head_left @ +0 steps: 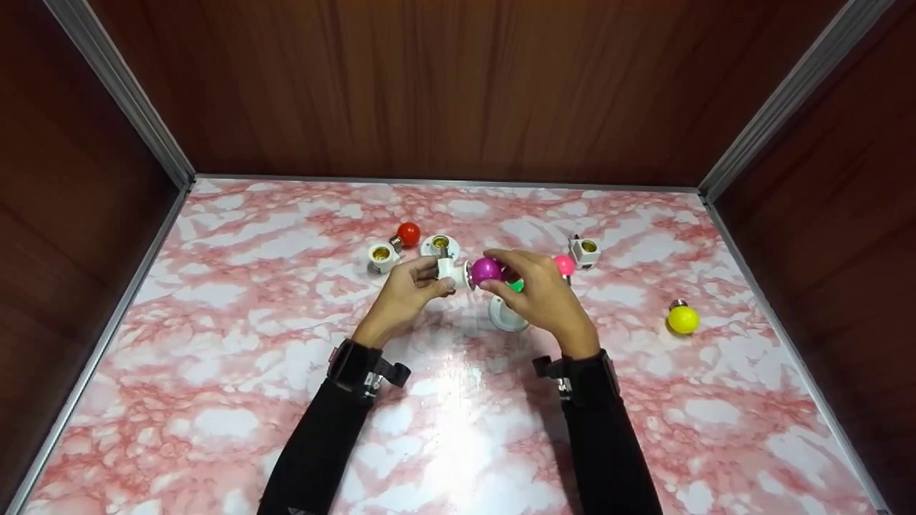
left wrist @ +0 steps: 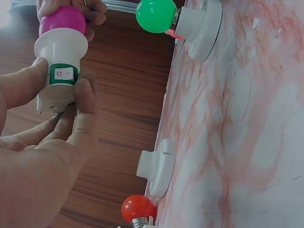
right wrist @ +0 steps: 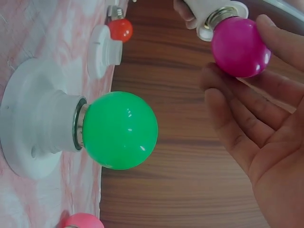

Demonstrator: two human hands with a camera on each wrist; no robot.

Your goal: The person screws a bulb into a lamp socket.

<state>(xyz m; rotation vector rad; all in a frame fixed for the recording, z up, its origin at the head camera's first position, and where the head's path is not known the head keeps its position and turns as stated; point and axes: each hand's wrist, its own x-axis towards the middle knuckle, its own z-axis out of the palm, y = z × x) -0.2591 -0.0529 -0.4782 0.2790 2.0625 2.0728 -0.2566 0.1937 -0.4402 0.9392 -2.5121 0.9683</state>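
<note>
I have the left hand [head_left: 404, 290] curled round a white switched socket [head_left: 451, 271] and the right hand [head_left: 545, 290] pinching a purple bulb [head_left: 486, 271]. The bulb sits at the socket's end, between the two hands, its metal thread [right wrist: 222, 17] partly showing. Below the right hand, a green bulb [right wrist: 120, 130] stands in a round white base [right wrist: 35, 118] on the worktop [head_left: 215, 357]; a yellow bulb [head_left: 684, 320] lies well to that hand's right, a red bulb [head_left: 408, 234] beyond the left hand.

White glare pools on the marbled tabletop [head_left: 458, 436] up front, while the 3 brown walls [head_left: 458, 93] look dim.
</note>
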